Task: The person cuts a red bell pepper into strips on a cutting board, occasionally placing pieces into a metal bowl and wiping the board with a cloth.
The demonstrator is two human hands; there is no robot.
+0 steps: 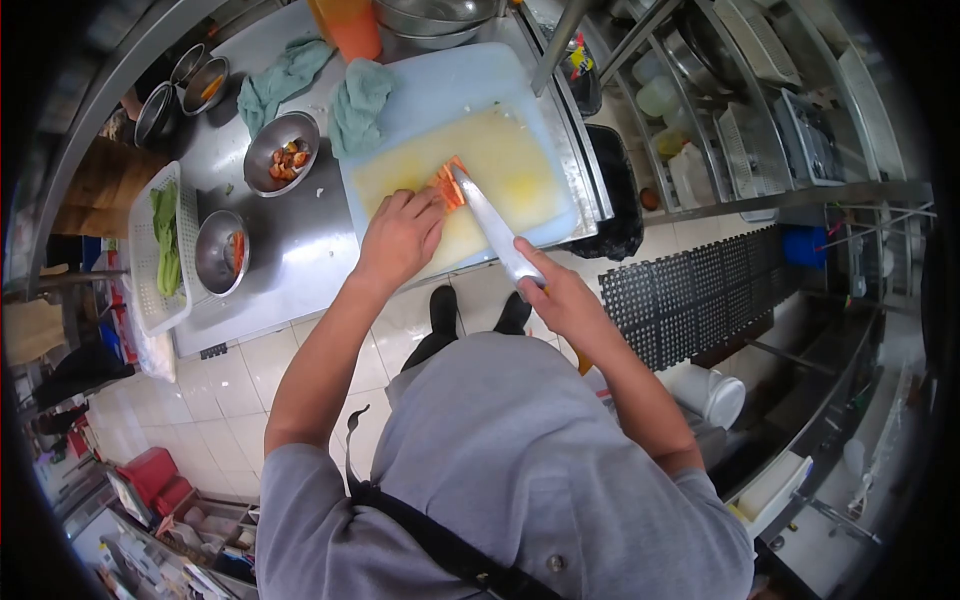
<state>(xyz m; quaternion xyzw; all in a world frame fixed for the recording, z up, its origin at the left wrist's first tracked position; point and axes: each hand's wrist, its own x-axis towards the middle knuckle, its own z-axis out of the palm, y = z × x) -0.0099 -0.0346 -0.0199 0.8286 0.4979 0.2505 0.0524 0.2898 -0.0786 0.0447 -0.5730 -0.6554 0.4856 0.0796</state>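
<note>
hands (402,238) steady and slice the carrot (449,184).

Steel table (300,243), upper left of frame. Cutting board (505,85) at its right end; left of that, green cloths (280,82), metal bowls (282,140). White basket (143,240) at left edge, greens inside.

You've room over the board's (470,72) far end; cloth (361,108) and bowls (261,152) obstruct your left.
</note>
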